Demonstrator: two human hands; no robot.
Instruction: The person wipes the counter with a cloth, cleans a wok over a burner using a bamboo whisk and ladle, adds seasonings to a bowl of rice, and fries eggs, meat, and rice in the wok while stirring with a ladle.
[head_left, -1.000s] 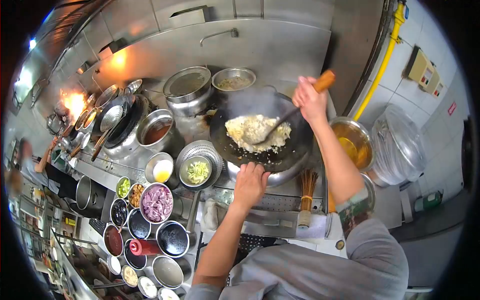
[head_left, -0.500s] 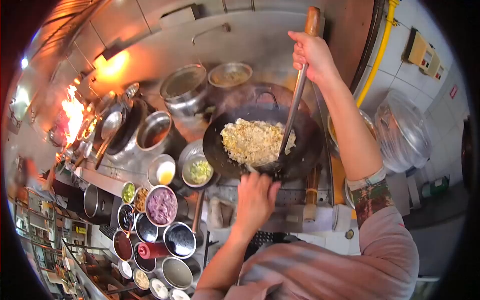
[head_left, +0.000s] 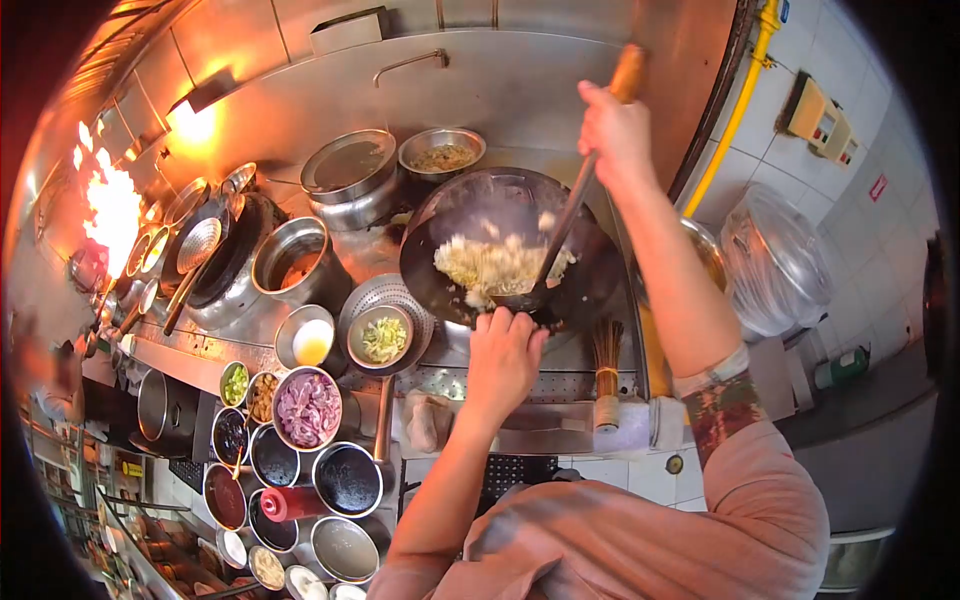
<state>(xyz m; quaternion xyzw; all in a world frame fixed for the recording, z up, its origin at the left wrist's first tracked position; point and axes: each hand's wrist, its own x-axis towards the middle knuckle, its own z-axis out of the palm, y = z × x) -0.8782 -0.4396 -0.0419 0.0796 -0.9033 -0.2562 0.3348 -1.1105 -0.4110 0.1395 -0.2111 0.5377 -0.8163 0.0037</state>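
My right hand (head_left: pixel 617 137) is closed round the wooden-ended handle of a long ladle (head_left: pixel 571 215), whose bowl is down in the wok. My left hand (head_left: pixel 503 358) is closed on the near edge of the black wok (head_left: pixel 590 280); the exact part it grips is hidden under the fingers. Pale, grainy food that looks like fried rice (head_left: pixel 490 262) lies in the wok. Some of it is blurred in the air above the ladle bowl, and a little is near the front rim.
Flames (head_left: pixel 110 200) rise at the far left. Left of the wok stand a bowl of chopped greens (head_left: pixel 382 338), a bowl of sliced purple onion (head_left: pixel 308 408), an egg bowl (head_left: pixel 312 342) and several sauce pots. A bamboo brush (head_left: pixel 607 380) lies at the right front; a lidded pot (head_left: pixel 350 165) stands behind.
Food that lay in the wok is now partly airborne and gathered closer together. The ladle and my right hand have dropped slightly. My head view has shifted a little.
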